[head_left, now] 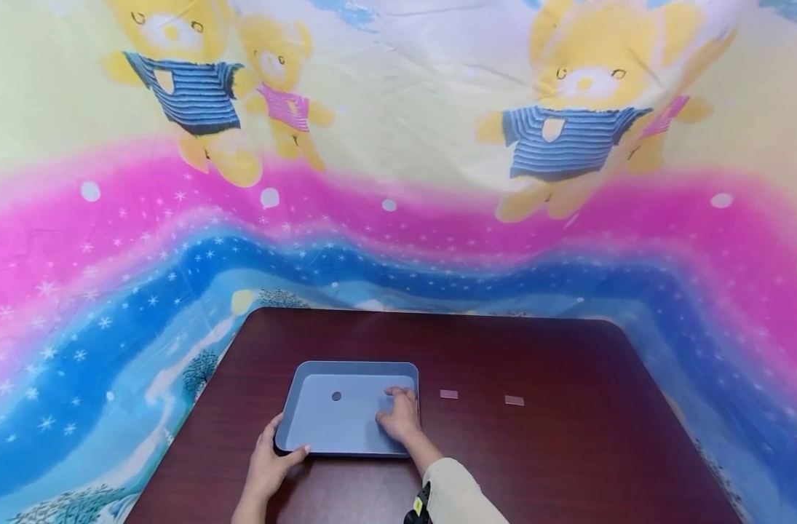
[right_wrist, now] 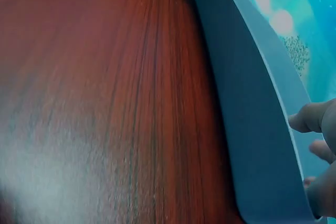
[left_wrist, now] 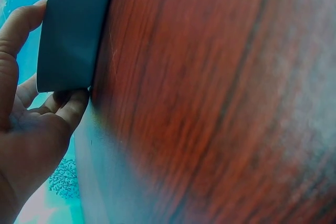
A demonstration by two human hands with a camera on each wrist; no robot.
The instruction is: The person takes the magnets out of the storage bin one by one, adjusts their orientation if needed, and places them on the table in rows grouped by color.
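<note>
Table (head_left: 568,437), tray (head_left: 319,426), disc (head_left: 336,397) only in head view

Wearing a pale cream sleeve (head_left: 465,495) over the right forearm (head_left: 426,452), well short of the far edge of the table (head_left: 568,444). Showing beside its cuff a black piece (head_left: 411,518) bearing a yellow-green marking (head_left: 418,503). Displaying bare left hand (head_left: 270,462) and right hand (head_left: 402,416).

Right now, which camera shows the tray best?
The head view: nearly all the tray shows, inside and rim. Left wrist shows only part of its outer wall; right wrist, one outer wall and a strip of the inside.
</note>
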